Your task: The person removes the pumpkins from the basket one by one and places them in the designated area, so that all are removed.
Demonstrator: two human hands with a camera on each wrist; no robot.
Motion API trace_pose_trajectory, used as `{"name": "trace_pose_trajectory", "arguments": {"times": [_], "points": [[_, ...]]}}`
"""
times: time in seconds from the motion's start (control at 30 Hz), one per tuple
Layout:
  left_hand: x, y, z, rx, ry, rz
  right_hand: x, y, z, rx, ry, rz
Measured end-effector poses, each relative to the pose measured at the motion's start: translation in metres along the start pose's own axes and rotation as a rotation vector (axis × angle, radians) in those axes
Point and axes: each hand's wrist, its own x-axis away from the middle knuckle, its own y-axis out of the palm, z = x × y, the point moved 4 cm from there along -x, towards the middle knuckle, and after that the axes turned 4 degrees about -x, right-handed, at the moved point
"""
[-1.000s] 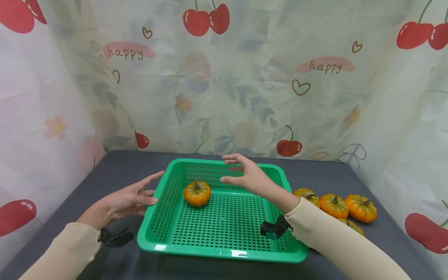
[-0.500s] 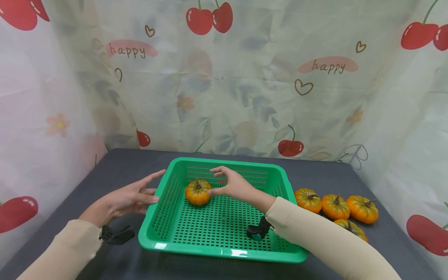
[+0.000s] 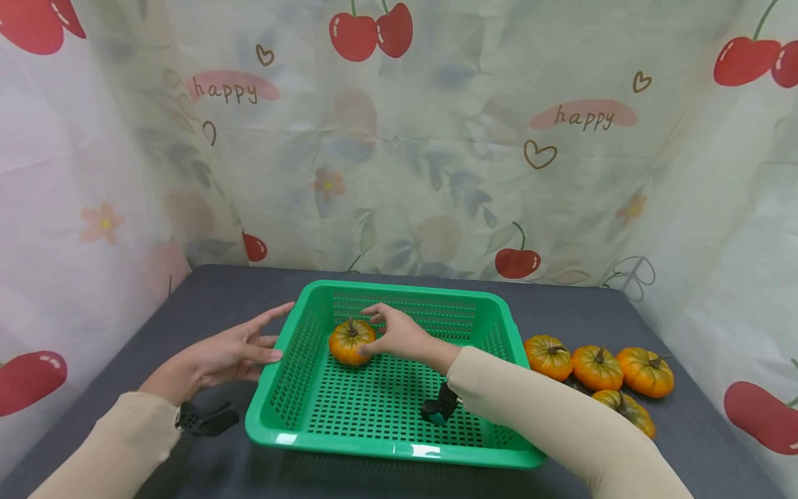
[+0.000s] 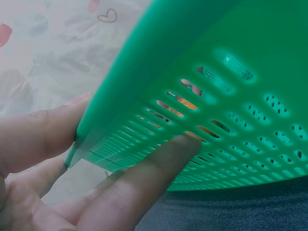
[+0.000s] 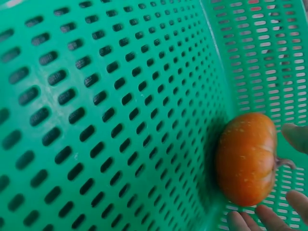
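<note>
One small orange pumpkin (image 3: 349, 343) with a brown stem sits in the left part of the green basket (image 3: 393, 450). My right hand (image 3: 402, 336) is inside the basket, its thumb and fingers spread around the right side of that pumpkin. In the right wrist view a gap shows between the thumb and the pumpkin (image 5: 246, 160); the fingertips lie close by it, and contact is hard to tell. My left hand (image 3: 227, 357) is at the basket's left side with fingers extended. In the left wrist view its fingers (image 4: 144, 187) touch the outside of the slotted wall (image 4: 216, 159).
Several more pumpkins (image 3: 596, 367) lie on the dark table (image 3: 231, 284) right of the basket, partly behind the right sleeve (image 3: 548, 409). A printed curtain (image 3: 399, 173) encloses the back and both sides.
My right hand has moved left and down inside the basket to the pumpkin. My left hand stays at the basket's left side. The pumpkin has not visibly moved.
</note>
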Motion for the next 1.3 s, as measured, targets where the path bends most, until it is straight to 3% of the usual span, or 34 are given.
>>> {"name": "trace_pose_trajectory", "arguments": {"times": [0.53, 0.93, 1.13, 1.3], "points": [[0.000, 0.000, 0.000, 0.000, -0.001, 0.000, -0.013, 0.017, 0.006, 0.027, -0.023, -0.045], [0.001, 0.001, 0.001, -0.004, 0.008, -0.011, -0.007, 0.036, -0.001, 0.112, -0.109, -0.223], [0.001, 0.001, 0.000, -0.018, 0.018, -0.015, -0.004, 0.043, -0.003, 0.184, -0.162, -0.246], [0.000, -0.001, -0.001, -0.025, 0.011, -0.008, -0.004, 0.043, -0.004, 0.180, -0.168, -0.252]]}}
